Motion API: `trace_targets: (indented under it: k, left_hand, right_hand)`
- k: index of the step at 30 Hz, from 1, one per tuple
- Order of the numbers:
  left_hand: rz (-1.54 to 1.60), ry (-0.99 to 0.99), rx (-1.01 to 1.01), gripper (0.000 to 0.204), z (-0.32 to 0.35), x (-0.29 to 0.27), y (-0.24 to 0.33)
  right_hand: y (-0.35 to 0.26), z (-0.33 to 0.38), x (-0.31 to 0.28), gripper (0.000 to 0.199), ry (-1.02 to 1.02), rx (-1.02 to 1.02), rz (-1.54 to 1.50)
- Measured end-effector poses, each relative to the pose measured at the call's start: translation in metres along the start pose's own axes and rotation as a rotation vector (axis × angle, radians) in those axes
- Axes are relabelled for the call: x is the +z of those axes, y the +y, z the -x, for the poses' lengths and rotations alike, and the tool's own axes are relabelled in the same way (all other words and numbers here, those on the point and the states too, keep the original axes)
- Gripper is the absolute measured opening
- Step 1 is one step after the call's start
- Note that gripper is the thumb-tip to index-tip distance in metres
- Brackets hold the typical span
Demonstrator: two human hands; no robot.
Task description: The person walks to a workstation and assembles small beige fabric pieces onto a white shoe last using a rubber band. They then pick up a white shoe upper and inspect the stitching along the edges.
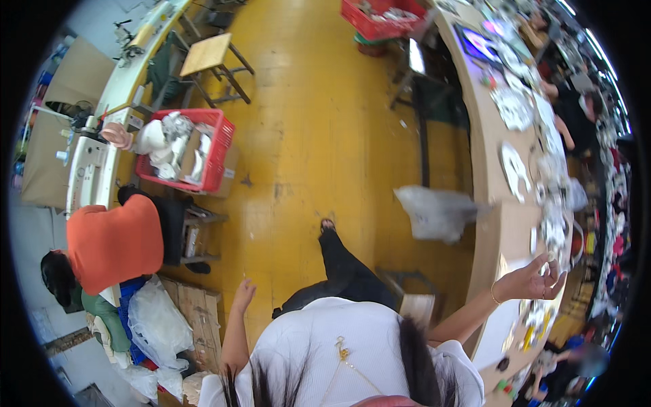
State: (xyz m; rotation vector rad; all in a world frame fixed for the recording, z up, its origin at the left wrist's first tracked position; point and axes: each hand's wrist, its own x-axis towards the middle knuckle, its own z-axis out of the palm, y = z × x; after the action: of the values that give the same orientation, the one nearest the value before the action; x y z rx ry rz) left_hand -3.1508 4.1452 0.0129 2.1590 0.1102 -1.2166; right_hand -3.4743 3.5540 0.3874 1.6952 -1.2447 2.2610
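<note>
My left hand (245, 294) hangs over the floor at my side, its fingers loosely apart, and nothing shows in it. Out to the right, my right hand (531, 280) is over the long table (487, 244). Its thumb and fingers curl together in a pinch; whether something small is between them I cannot make out. Just beyond the fingertips lie clear plastic-wrapped pieces (554, 227). A white cut piece (514, 169) sits farther up the same table. Yellow and white small items (536, 324) lie on the table's nearer part.
A person in an orange top (115, 234) sits at the left bench, beside a red crate (220, 152) of white pieces. A wooden stool (207, 54) stands beyond. A clear plastic bag (434, 214) hangs by the right table. Cardboard boxes (196, 315) stand at left.
</note>
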Motion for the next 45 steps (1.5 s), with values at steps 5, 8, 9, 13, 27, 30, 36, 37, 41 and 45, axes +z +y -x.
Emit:
trace_targets:
  k: [5,8,9,13,27,30,36,37,41,45]
  left_hand:
    - [0.155,0.194,-0.008,0.032,-0.067,-0.077,0.157]
    - [0.069,0.156,-0.249,0.03,-0.107,-0.11,0.145]
    - [0.012,0.093,-0.374,0.03,-0.128,-0.126,0.137]
    - [0.026,-0.335,-0.752,0.029,-0.218,-0.186,0.203]
    - [0.027,0.182,0.592,0.045,-0.734,-0.322,1.047]
    - [-0.328,0.069,0.343,0.049,-0.814,-0.338,1.029]
    - [-0.698,-0.308,0.01,0.042,-0.81,-0.392,1.058]
    - [-0.598,-0.246,0.04,0.044,-0.815,-0.405,1.094]
    - [-0.689,-0.095,0.087,0.039,-0.923,-0.475,1.23]
    - [-0.787,0.069,0.057,0.036,-1.157,-0.49,1.512]
  right_hand:
    - [-0.059,0.056,0.264,0.036,-0.177,0.011,-0.224]
    - [-0.11,0.1,0.42,0.021,-0.522,-0.31,-0.22]
    - [-0.123,0.117,0.469,0.022,-0.617,-0.272,-0.351]
    - [-0.129,0.183,0.622,0.061,-0.681,-0.401,-0.513]
    - [-0.031,0.225,1.1,0.019,-0.506,-0.083,0.162]
    - [-0.052,0.245,1.263,0.021,-0.57,0.19,-0.165]
    - [-0.092,0.258,1.586,0.043,-0.694,-0.041,-0.451]
    - [-0.092,0.268,1.634,0.043,-0.716,0.003,-0.52]
    - [-0.074,0.296,1.787,0.04,-0.769,0.141,-0.429]
    - [-0.022,0.287,1.9,0.029,-0.749,0.185,-0.189]
